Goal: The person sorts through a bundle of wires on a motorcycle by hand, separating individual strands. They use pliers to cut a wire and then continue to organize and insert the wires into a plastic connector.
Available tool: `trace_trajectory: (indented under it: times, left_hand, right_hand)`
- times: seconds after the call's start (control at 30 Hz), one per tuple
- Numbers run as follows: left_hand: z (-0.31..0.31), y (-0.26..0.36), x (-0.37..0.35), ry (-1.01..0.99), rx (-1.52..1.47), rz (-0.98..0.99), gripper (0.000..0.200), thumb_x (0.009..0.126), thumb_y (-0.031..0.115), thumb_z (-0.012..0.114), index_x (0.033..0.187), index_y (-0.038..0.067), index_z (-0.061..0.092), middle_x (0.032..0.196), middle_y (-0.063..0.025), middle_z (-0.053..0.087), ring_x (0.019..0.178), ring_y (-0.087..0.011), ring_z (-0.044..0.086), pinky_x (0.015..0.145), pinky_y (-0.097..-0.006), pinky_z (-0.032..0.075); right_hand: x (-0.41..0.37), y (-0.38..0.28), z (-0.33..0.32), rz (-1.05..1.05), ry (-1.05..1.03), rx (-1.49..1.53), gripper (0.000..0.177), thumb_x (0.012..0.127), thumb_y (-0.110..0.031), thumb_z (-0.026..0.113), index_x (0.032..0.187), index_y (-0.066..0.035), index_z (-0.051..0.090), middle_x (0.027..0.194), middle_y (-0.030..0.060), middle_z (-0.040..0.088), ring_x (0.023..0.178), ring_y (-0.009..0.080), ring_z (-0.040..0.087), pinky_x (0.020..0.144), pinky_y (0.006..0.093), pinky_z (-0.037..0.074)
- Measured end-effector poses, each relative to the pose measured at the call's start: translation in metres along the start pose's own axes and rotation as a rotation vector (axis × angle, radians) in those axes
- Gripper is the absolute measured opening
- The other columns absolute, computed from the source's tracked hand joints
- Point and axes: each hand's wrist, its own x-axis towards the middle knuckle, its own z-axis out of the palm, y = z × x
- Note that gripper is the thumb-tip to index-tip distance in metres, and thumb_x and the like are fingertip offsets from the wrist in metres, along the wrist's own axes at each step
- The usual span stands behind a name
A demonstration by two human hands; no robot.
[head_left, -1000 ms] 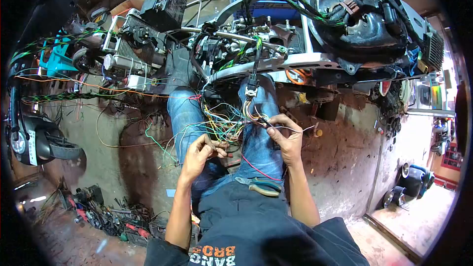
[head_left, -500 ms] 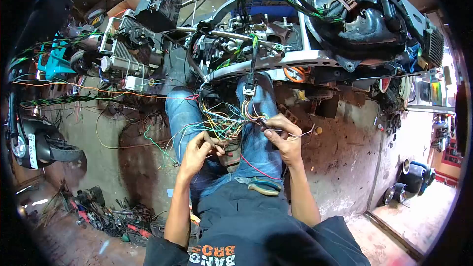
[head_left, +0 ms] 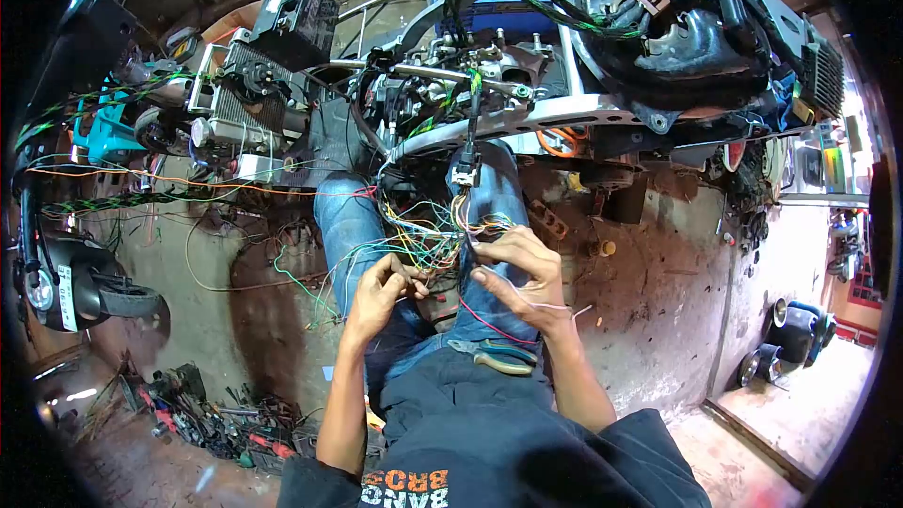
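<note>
A tangle of thin coloured wires [head_left: 414,243] spreads over my knees, below a black and white connector [head_left: 464,175]. My left hand [head_left: 381,292] is pinched at the lower left of the tangle, on something too small to make out. At the right side of the bundle, my right hand [head_left: 522,277] is closed on a dark strip [head_left: 467,254] beside the wires. A pale wire crosses my right fingers and wrist. In my lap lie pliers [head_left: 503,357] with tan and blue handles. A pink-red wire runs down above them.
A silver motorcycle frame [head_left: 564,111] with its engine stands ahead. A black battery [head_left: 296,19] and a radiator [head_left: 249,99] are at the upper left. Assorted parts [head_left: 216,423] lie on the floor at lower left. A scooter wheel [head_left: 127,299] shows at far left.
My right hand has moved slightly left and toward the bundle, and the dark strip now hangs more upright. The pale wire lies lower, across my right hand. My left hand has barely moved.
</note>
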Motion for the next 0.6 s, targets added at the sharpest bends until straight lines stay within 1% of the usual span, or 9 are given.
trace_trajectory:
  times: [0.07,0.2,0.3,0.33,0.43,0.47,0.57,0.6]
  left_hand:
    - [0.0,0.001,0.001,0.009,-0.001,-0.009,0.015,0.104,0.011,0.049,0.094,0.0,0.052,0.11,-0.0209,0.068,0.091,-0.0228,0.072,0.084,-0.0358,0.059]
    - [0.002,0.002,0.002,0.015,-0.007,-0.015,0.013,0.103,0.007,0.048,0.095,-0.001,0.053,0.11,-0.0206,0.068,0.09,-0.0226,0.071,0.083,-0.035,0.059]
    - [0.0,0.0,0.004,0.004,0.002,0.0,0.012,0.103,0.006,0.048,0.097,-0.001,0.054,0.11,-0.0201,0.068,0.09,-0.0223,0.071,0.084,-0.0355,0.059]
    - [0.001,0.0,0.004,0.005,-0.006,0.007,0.011,0.104,0.006,0.048,0.097,-0.001,0.054,0.11,-0.0199,0.068,0.09,-0.0222,0.071,0.084,-0.0355,0.059]
    - [0.001,-0.004,0.006,0.014,-0.006,0.004,0.01,0.104,0.005,0.049,0.098,-0.001,0.054,0.109,-0.0195,0.068,0.089,-0.0219,0.071,0.084,-0.0356,0.059]
    - [0.001,-0.005,0.006,0.018,-0.002,-0.002,0.01,0.104,0.005,0.049,0.098,-0.001,0.054,0.109,-0.0195,0.068,0.089,-0.0218,0.071,0.084,-0.0356,0.059]
    - [0.002,-0.004,0.006,0.018,0.002,0.013,0.009,0.104,0.005,0.049,0.099,-0.001,0.055,0.107,-0.0183,0.069,0.088,-0.0208,0.071,0.083,-0.0344,0.059]
    - [0.001,-0.004,0.006,0.019,0.024,0.009,0.009,0.103,0.005,0.049,0.099,-0.001,0.055,0.105,-0.0173,0.069,0.088,-0.0203,0.07,0.082,-0.0338,0.058]
  right_hand:
    - [0.002,0.001,0.002,-0.037,-0.011,-0.029,0.032,0.079,-0.014,0.087,0.11,-0.006,0.08,0.088,0.0075,0.074,0.084,0.0231,0.067,0.083,0.037,0.05]
    - [0.005,0.0,0.001,-0.074,-0.049,-0.06,0.034,0.08,-0.016,0.088,0.112,-0.007,0.08,0.086,0.0066,0.072,0.081,0.0221,0.063,0.079,0.0361,0.047]
    - [0.004,-0.002,0.002,-0.061,-0.065,-0.083,0.035,0.08,-0.017,0.087,0.113,-0.007,0.079,0.083,0.0064,0.069,0.08,0.0228,0.062,0.079,0.0363,0.046]
    - [0.004,-0.002,0.003,-0.065,-0.086,-0.099,0.035,0.081,-0.018,0.087,0.114,-0.008,0.079,0.081,0.0065,0.065,0.078,0.0233,0.06,0.08,0.0369,0.046]
    - [0.005,-0.01,0.005,-0.054,-0.105,-0.144,0.036,0.083,-0.02,0.086,0.116,-0.007,0.078,0.081,0.0067,0.063,0.079,0.0244,0.059,0.081,0.0381,0.046]
    - [0.004,-0.011,0.006,-0.053,-0.136,-0.181,0.039,0.083,-0.019,0.084,0.119,-0.007,0.076,0.085,0.0078,0.062,0.084,0.0264,0.06,0.084,0.0399,0.046]
    - [0.005,-0.024,0.011,-0.02,-0.166,-0.293,0.041,0.084,-0.018,0.082,0.122,-0.006,0.074,0.09,0.0091,0.06,0.089,0.0284,0.06,0.087,0.0419,0.046]
    - [0.004,-0.027,0.015,-0.022,-0.167,-0.321,0.041,0.085,-0.017,0.08,0.124,-0.005,0.072,0.092,0.0102,0.059,0.091,0.0296,0.06,0.088,0.0433,0.046]
